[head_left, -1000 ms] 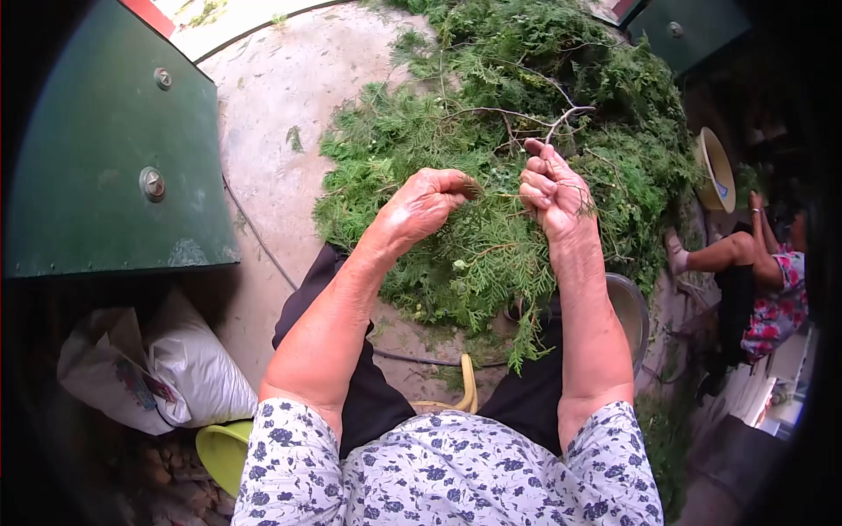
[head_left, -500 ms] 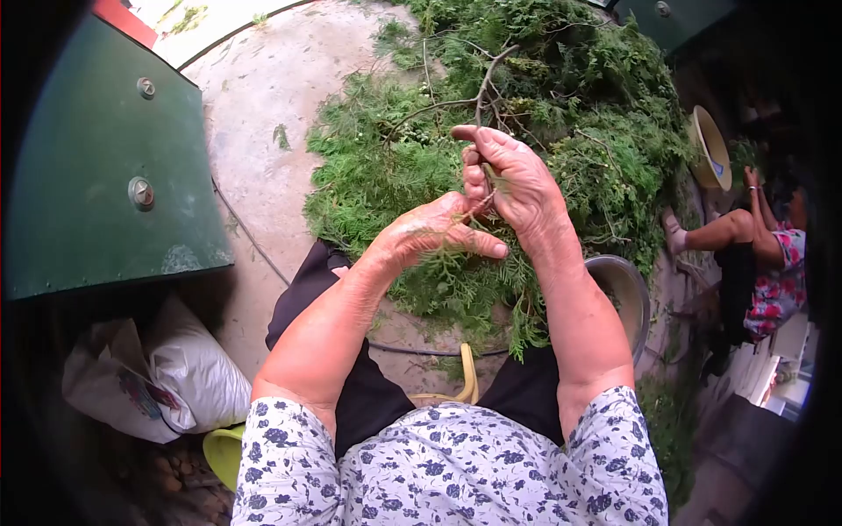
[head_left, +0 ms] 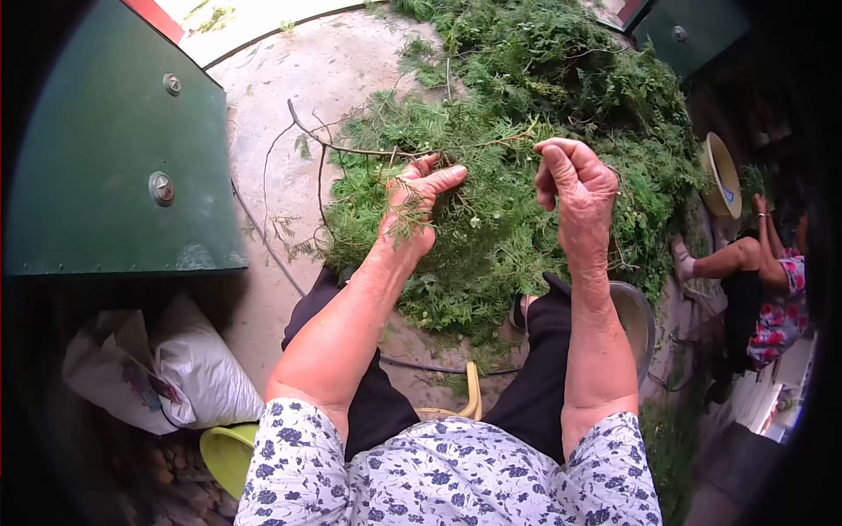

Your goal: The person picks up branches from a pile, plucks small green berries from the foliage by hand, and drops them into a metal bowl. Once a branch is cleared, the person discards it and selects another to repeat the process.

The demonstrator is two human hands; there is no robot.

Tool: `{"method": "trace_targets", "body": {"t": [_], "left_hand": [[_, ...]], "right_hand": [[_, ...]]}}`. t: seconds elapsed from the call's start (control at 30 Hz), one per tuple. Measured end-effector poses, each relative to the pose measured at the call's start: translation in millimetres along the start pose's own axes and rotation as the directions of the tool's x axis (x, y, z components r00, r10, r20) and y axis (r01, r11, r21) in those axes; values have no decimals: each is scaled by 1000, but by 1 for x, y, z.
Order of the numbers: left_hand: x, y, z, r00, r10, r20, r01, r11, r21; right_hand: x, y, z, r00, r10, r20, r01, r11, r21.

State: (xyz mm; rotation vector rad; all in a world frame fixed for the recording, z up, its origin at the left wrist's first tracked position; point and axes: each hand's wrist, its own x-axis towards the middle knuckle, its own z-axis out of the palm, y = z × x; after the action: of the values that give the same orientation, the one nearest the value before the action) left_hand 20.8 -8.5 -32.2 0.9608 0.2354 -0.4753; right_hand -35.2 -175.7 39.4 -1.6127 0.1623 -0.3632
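My left hand [head_left: 417, 197] reaches over the near left side of a big heap of green conifer cuttings [head_left: 526, 114], fingers stretched out and apart. A thin bare twig [head_left: 329, 145] runs left from its thumb and fingertips over the concrete; loose green sprigs hang by the palm. My right hand [head_left: 574, 180] is raised above the heap's middle, fingers curled into a loose fist with nothing plainly showing inside. My knees in dark trousers [head_left: 548, 333] sit at the heap's near edge.
A green metal panel [head_left: 114, 167] stands left, with white sacks [head_left: 189, 368] and a yellow-green tub [head_left: 224, 451] below it. A metal basin [head_left: 636, 320] is by my right knee. Another person [head_left: 754, 280] sits at the right near a straw hat [head_left: 721, 175].
The twig that my right hand held upright now sticks out to the left at my left hand, stripped bare. My hands have moved apart, and the left fingers have spread.
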Motion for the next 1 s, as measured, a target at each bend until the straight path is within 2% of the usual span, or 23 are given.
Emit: {"method": "trace_targets", "body": {"t": [0.13,0.17,0.2,0.3,0.37,0.47,0.53,0.63,0.73,0.77,0.8,0.87,0.9,0.97,1.0], "left_hand": [[-5,18,6,998,67,10,-67,998,-17],[-4,19,4,998,52,32,-50,997,-60],[-3,20,3,998,37,55,-31,994,-103],[1,15,2,997,64,39,-58,988,-145],[-2,17,4,997,9,79,4,987,-163],[-3,9,4,1000,30,5,-29,996,-85],[-9,5,6,998,46,34,-43,997,-65],[-15,7,11,999,11,39,-7,996,-94],[-14,4,12,997,65,47,-62,995,-75],[-11,-2,11,988,151,17,-150,987,-58],[-12,-3,11,972,236,-12,-236,971,-38],[-14,-3,13,966,257,-17,-257,966,-26],[-17,0,16,963,266,-41,-268,963,-37],[-16,3,16,959,277,-66,-280,959,-45],[-15,6,14,971,234,-46,-237,967,-89]], "right_hand": [[-14,0,13,967,88,239,-60,991,-121],[-17,5,15,960,-15,281,98,954,-283],[-17,10,20,920,-199,337,320,879,-355],[-22,11,29,917,-200,345,346,830,-438],[-21,19,32,880,-282,382,453,739,-499],[-19,24,34,897,-260,357,418,764,-493],[-19,25,35,884,-296,362,448,756,-477],[-24,22,39,935,-251,252,336,854,-398],[-25,21,40,942,-243,233,319,868,-382],[-25,20,41,941,-245,233,320,867,-381],[-26,18,42,969,-117,215,172,951,-256],[-26,14,42,962,143,234,-149,989,10],[-26,12,42,962,140,234,-146,989,11],[-26,10,37,950,156,271,-204,966,160],[-22,11,31,950,118,290,-190,954,234]]}}
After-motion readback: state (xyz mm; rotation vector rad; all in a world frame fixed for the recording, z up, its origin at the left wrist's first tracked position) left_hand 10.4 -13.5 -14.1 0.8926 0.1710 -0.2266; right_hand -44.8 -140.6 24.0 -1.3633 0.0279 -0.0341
